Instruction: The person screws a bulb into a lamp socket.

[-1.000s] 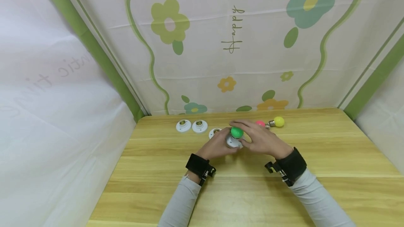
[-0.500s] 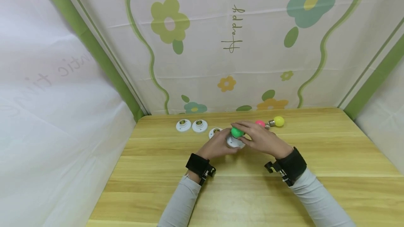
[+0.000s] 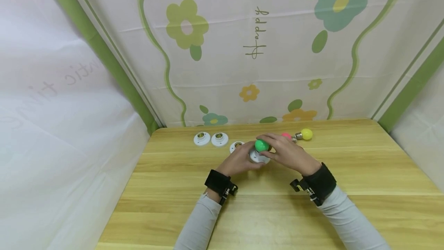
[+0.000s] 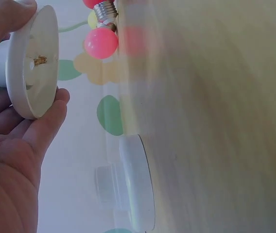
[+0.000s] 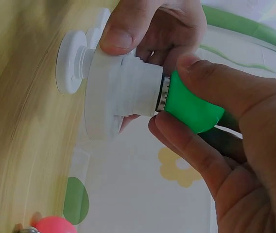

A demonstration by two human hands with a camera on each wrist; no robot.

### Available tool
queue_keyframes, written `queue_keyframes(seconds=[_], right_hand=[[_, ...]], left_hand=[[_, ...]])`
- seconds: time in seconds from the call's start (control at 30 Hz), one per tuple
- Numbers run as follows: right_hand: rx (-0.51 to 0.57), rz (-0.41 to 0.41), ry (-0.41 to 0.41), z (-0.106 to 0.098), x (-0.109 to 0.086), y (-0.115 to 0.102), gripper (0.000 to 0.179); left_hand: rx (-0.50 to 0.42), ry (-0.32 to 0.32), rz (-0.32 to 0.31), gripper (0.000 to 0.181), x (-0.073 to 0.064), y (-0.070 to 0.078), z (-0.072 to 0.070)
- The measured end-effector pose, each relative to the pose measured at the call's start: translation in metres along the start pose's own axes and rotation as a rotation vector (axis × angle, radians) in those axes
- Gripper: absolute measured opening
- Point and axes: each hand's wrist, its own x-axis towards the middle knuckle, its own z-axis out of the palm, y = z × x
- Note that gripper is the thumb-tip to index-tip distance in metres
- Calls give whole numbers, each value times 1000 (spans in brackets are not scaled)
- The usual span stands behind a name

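Observation:
My left hand (image 3: 241,159) grips a round white lamp holder (image 5: 106,92) by the edge of its base, thumb on one side and fingers on the other. In the left wrist view the hollow underside of that lamp holder (image 4: 43,63) shows, lifted off the table. My right hand (image 3: 289,152) holds a green light bulb (image 5: 191,104) between thumb and fingers. The bulb's metal cap sits mostly inside the socket, a narrow band of it showing at the rim in the right wrist view.
Two white lamp holders (image 3: 202,138) stand at the back left of the wooden table (image 3: 256,211), and a third lamp holder (image 3: 236,146) is partly behind my left hand. A pink bulb (image 4: 101,42) and a yellow bulb (image 3: 306,134) lie beyond my right hand. A printed curtain (image 3: 215,68) hangs behind.
The fingers of my right hand have shifted round the green bulb. The bulb and lamp holder have moved very slightly right; my left hand keeps its grip.

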Motion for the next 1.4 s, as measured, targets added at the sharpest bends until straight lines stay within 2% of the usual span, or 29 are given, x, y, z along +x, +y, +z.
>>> queue_keyframes(seconds=[0.27, 0.6, 1.0, 1.4], right_hand=[[-8, 14, 27, 1, 0, 0, 53], [15, 28, 7, -1, -1, 2, 57], [14, 10, 13, 1, -1, 5, 52], [-19, 7, 23, -1, -4, 9, 51]], left_hand=[[-12, 1, -2, 66, -1, 3, -1], [-6, 16, -22, 67, -1, 2, -2], [-2, -25, -71, 74, -2, 4, -2], [31, 2, -93, 76, -5, 2, -6]])
